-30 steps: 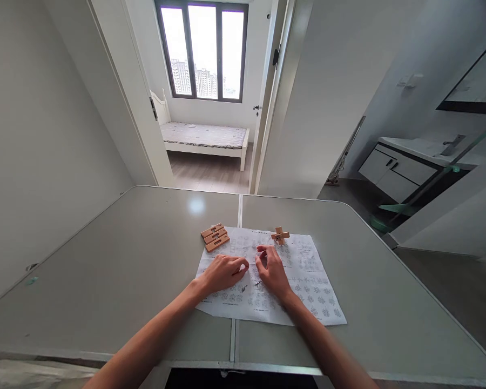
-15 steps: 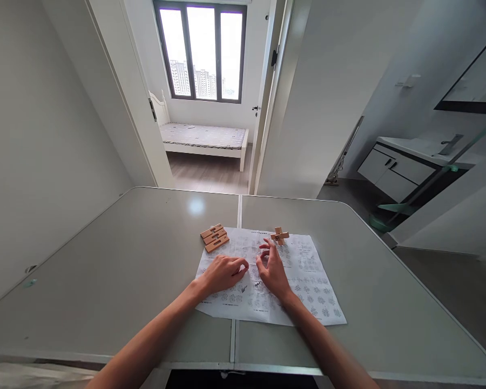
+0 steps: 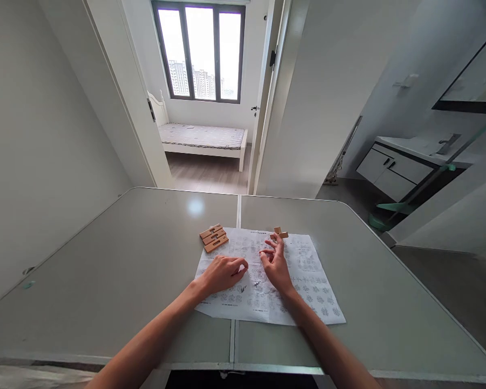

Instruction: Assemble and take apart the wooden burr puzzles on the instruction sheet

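A printed sheet of paper (image 3: 267, 313) with small line drawings lies on the table under both hands. My left hand (image 3: 222, 272) rests on its left part, fingers curled in and closed, with nothing visible in them. My right hand (image 3: 276, 267) is open, fingers apart, its fingertips by the wooden puzzle pieces joined in a cross (image 3: 282, 234) at the sheet's top edge. The hand partly hides the cross, and I cannot tell whether a fingertip touches it. Several notched wooden puzzle pieces (image 3: 214, 238) lie side by side at the sheet's upper left corner.
The grey-green table (image 3: 117, 270) has a metal seam down its middle and a pale raised rim. Past its far edge, a doorway leads to a room with a bed (image 3: 204, 136) under a window (image 3: 200, 54). A washbasin cabinet (image 3: 397, 167) is at the right.
My right hand has moved forward and slightly right, up to the wooden cross, and now covers part of it. The left hand and the loose pieces stay where they were.
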Demonstrator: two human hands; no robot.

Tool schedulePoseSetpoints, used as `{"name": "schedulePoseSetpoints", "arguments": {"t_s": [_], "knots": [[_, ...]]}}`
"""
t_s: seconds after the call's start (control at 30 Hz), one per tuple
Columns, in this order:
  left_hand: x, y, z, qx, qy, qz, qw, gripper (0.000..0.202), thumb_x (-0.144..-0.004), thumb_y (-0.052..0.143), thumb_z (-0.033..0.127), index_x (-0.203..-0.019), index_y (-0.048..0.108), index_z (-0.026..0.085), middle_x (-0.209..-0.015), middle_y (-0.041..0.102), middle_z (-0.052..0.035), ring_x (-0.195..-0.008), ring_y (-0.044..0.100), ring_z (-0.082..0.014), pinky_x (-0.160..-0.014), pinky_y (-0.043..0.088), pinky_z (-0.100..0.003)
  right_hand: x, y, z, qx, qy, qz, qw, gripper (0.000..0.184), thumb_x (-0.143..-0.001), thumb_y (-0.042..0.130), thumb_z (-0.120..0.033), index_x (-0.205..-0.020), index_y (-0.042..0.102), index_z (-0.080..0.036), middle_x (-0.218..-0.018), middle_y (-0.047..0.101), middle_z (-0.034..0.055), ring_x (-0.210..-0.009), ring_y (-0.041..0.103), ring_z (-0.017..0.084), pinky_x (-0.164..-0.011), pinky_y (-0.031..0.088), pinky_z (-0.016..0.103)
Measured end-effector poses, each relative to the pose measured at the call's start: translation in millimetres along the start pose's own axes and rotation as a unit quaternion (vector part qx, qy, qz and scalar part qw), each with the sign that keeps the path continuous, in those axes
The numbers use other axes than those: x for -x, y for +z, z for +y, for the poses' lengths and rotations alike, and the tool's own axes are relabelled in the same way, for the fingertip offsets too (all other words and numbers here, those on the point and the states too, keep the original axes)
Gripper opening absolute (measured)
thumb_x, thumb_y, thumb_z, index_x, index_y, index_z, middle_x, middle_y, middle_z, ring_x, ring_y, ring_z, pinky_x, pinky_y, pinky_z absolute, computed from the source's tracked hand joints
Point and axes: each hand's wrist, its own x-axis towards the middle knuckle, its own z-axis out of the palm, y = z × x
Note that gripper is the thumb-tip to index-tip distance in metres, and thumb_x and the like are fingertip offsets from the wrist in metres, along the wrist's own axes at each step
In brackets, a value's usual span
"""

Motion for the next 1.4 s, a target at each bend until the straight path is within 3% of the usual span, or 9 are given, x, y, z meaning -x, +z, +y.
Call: {"name": "schedulePoseSetpoints", "arguments": {"t_s": [0.93, 1.4], "knots": [[0, 2.4, -2, 0.005, 0.002, 0.003, 1.000, 0.015, -0.099, 0.055, 0.024, -0.098, 0.069, 0.023, -0.071, 0.069, 0.0022, -0.059, 0.060, -0.0116, -0.060, 0.037, -0.024, -9, -6, 11, -0.043, 0.032, 0.012, 0.998, 0.072, -0.091, 0.060, -0.034, -0.154, 0.026, -0.027, -0.138, 0.057, 0.0159, -0.102, 0.071, 0.024, -0.093, 0.058, 0.045], [0, 1.9, -1, 0.002, 0.001, -0.002, 1.000, 0.016, -0.098, 0.054, 0.024, -0.098, 0.069, 0.023, -0.072, 0.070, 0.0021, -0.059, 0.059, -0.0122, -0.061, 0.035, -0.025, -16, -9, 20, -0.065, 0.046, 0.017, 0.997, 0.075, -0.089, 0.061, -0.037, -0.155, 0.026, -0.029, -0.134, 0.060, 0.0142, -0.097, 0.073, 0.024, -0.072, 0.062, 0.036]]}}
